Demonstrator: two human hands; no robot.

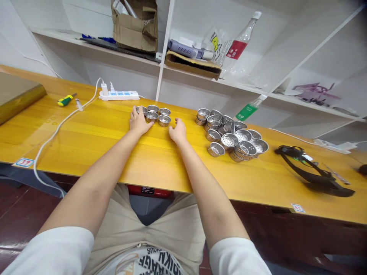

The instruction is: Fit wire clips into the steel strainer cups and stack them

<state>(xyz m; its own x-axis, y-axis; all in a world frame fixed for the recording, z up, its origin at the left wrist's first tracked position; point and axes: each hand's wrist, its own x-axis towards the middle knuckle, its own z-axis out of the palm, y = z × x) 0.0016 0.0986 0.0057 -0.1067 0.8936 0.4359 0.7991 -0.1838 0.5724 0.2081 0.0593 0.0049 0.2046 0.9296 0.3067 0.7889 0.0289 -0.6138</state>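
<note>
Several small round metal cups with holes stand in a tight group on the yellow table (160,145). My left hand (138,121) is at the left side of this group, its fingers spread over the leftmost cup (141,110) and its thumb beside the front middle cup (151,117). Just right of the front right cup (164,121) is my right hand (178,130), fingers apart and holding nothing. A larger cluster of the same metal cups, some of them stacked, sits farther right, with one cup (216,149) at its front left.
A white power strip (119,95) with a cable lies behind on the left, near a screwdriver (65,100). A green-labelled bottle (250,109) stands behind the large cluster. A black strapped headset (312,170) lies at the right. Shelves rise behind the table.
</note>
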